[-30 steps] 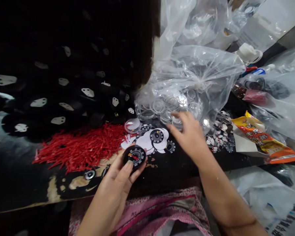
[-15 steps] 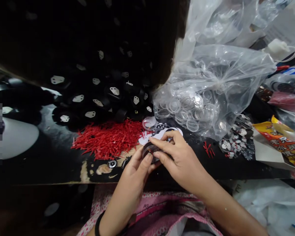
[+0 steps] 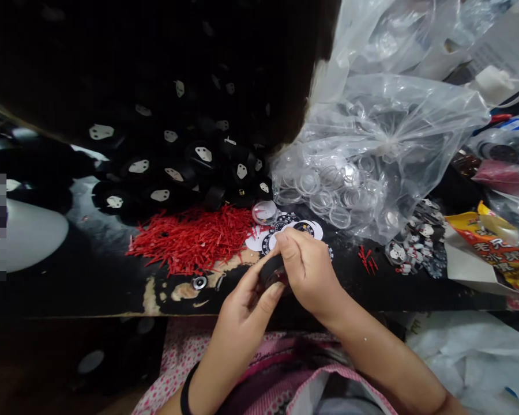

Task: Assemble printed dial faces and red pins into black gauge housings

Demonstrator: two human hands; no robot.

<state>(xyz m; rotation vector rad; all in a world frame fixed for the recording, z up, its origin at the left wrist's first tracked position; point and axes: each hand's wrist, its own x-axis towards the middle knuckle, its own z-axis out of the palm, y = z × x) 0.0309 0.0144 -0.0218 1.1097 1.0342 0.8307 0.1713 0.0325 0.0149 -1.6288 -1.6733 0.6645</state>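
My left hand (image 3: 242, 308) grips a small black round case (image 3: 271, 270), tilted up on its edge above the front of the bench, fingers behind it and thumb at its near side. My right hand (image 3: 313, 268) is curled closed at the case's right upper edge, thumb pressed against the bent fingers; what the fingertips pinch is hidden. Just beyond the hands lie printed black-and-white dial discs (image 3: 285, 220) and a clear round cover (image 3: 264, 212). Left of them spreads a heap of thin red plastic pointers (image 3: 190, 239).
Many black round cases with metal plates (image 3: 203, 154) are piled at the back left. A clear plastic bag of round covers (image 3: 341, 193) lies back right. Small metal parts (image 3: 424, 248), an orange snack packet (image 3: 497, 248) and a white cylinder (image 3: 37, 236) flank the bench.
The black case has been tipped up onto its edge in my left hand. My right hand has turned and its fingers have curled closed at the case's edge.
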